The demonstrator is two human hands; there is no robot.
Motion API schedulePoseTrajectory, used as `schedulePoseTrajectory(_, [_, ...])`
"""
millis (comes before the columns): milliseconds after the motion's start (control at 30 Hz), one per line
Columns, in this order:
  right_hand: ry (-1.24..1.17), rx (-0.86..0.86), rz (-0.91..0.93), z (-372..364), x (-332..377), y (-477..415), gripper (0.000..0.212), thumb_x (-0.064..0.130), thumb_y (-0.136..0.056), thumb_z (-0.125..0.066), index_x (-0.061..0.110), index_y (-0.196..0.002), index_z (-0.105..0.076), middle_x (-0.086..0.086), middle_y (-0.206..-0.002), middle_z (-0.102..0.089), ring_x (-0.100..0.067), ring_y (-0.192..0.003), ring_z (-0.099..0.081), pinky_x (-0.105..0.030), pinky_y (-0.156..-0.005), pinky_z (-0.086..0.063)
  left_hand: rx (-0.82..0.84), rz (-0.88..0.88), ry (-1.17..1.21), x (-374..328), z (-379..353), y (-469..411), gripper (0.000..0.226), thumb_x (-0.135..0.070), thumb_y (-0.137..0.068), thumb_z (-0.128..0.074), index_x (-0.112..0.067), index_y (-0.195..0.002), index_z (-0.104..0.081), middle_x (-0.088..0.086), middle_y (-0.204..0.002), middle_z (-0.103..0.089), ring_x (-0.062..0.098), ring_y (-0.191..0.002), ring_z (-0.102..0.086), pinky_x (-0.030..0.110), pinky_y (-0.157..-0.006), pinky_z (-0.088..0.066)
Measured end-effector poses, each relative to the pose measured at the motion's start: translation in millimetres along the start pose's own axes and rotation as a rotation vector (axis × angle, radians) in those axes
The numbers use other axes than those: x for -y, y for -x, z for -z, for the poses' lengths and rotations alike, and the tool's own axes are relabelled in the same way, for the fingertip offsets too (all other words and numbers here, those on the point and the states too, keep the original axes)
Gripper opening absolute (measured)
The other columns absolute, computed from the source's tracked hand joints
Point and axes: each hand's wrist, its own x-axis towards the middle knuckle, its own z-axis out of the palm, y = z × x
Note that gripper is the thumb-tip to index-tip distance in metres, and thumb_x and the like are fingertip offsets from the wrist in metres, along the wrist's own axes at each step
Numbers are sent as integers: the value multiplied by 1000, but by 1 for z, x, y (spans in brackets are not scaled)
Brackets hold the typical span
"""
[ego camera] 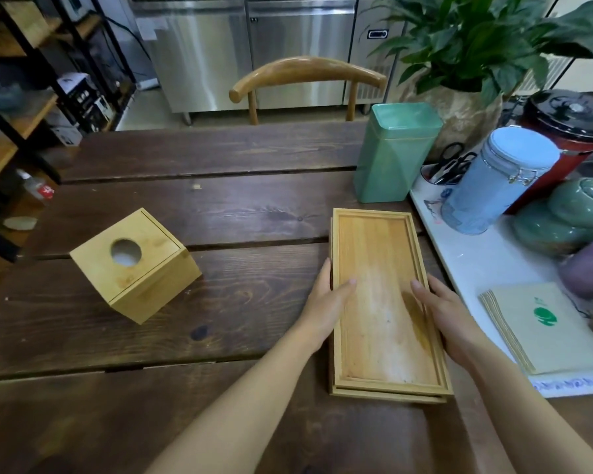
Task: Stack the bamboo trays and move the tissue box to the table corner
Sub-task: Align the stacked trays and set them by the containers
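Two long bamboo trays lie one on top of the other on the dark wooden table, right of centre; the top tray (380,295) covers the lower tray (387,398), of which only a thin edge shows at the front. My left hand (326,302) grips the top tray's left rim, thumb inside. My right hand (449,316) grips its right rim the same way. A cube-shaped bamboo tissue box (134,265) with a round hole on top stands to the left, apart from both hands.
A green tin (396,155) stands behind the trays. A white board (473,254) on the right carries a blue jar (497,183), teapots, a red pot and a stack of paper bags (541,323). A chair (308,80) and a plant stand beyond the table's far edge.
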Motion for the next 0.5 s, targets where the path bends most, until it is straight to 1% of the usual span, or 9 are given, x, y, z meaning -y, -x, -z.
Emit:
schedulePoseTrajectory(33, [7, 9, 4, -1, 7, -6, 19, 30, -92, -48, 28, -108, -59, -5, -112, -66, -21, -96, -63, -45, -84, -51, 6, -3, 1, -5, 2, -8, 54, -30, -95, -49, -32, -144, -27, -5, -139, -47, 13, -120, -47, 28, -91, -41])
schedulePoseTrajectory(67, [11, 22, 13, -2, 14, -11, 16, 31, -93, -46, 30, -103, -59, -1, -110, -65, -17, -95, -62, -41, -82, -52, 9, -10, -5, -10, 3, -17, 52, -30, -96, -48, -31, -143, -29, -6, -136, -49, 12, -116, -48, 26, -87, -41])
schedulePoseTrajectory(133, [-6, 40, 31, -5, 26, -23, 14, 30, -95, -43, 29, -104, -53, 10, -106, -61, -4, -91, -58, -27, -75, -46, 7, -14, -5, -17, 3, -33, 52, -35, -95, -48, -31, -143, -30, -6, -136, -50, 12, -118, -48, 31, -92, -40])
schedulePoseTrajectory(167, [-17, 44, 34, -7, 32, -28, 16, 30, -95, -42, 28, -109, -49, 14, -105, -59, 0, -90, -55, -25, -76, -43, 8, -3, 1, -19, 3, -40, 56, -39, -94, -49, -31, -145, -27, -4, -140, -48, 14, -122, -47, 35, -97, -39])
schedulePoseTrajectory(267, [-3, 26, 38, -10, 41, -43, 39, 33, -96, -40, 24, -134, -37, 15, -118, -47, -5, -100, -47, -26, -88, -36, 5, -5, 28, -19, 3, -55, 61, -44, -92, -49, -32, -146, -23, -1, -142, -47, 18, -126, -46, 38, -99, -39])
schedulePoseTrajectory(300, [-3, 26, 37, -10, 42, -47, 42, 33, -96, -39, 23, -136, -34, 14, -118, -44, -5, -98, -45, -25, -87, -36, -1, -12, 47, -19, 2, -58, 60, -44, -92, -49, -32, -146, -25, -2, -141, -48, 17, -126, -47, 37, -98, -40])
schedulePoseTrajectory(367, [-10, 27, 31, -12, 43, -53, 41, 35, -96, -38, 26, -136, -33, 14, -113, -46, -3, -88, -48, -21, -77, -39, -11, -21, 86, -17, 1, -62, 63, -48, -88, -51, -34, -145, -26, -2, -141, -49, 18, -127, -47, 43, -105, -38])
schedulePoseTrajectory(400, [-5, 29, 25, -13, 43, -54, 44, 36, -96, -38, 25, -138, -31, 14, -113, -44, -4, -89, -48, -22, -77, -39, -18, -22, 103, -15, 0, -64, 67, -51, -84, -53, -36, -144, -27, -2, -141, -49, 19, -127, -48, 47, -106, -37])
schedulePoseTrajectory(500, [-12, 13, 42, -14, 41, -55, 49, 35, -96, -36, 22, -142, -24, 11, -118, -35, -6, -105, -36, -25, -88, -31, -34, -14, 146, -10, -2, -67, 77, -60, -73, -58, -40, -142, -28, -2, -144, -47, 20, -128, -46, 52, -107, -35])
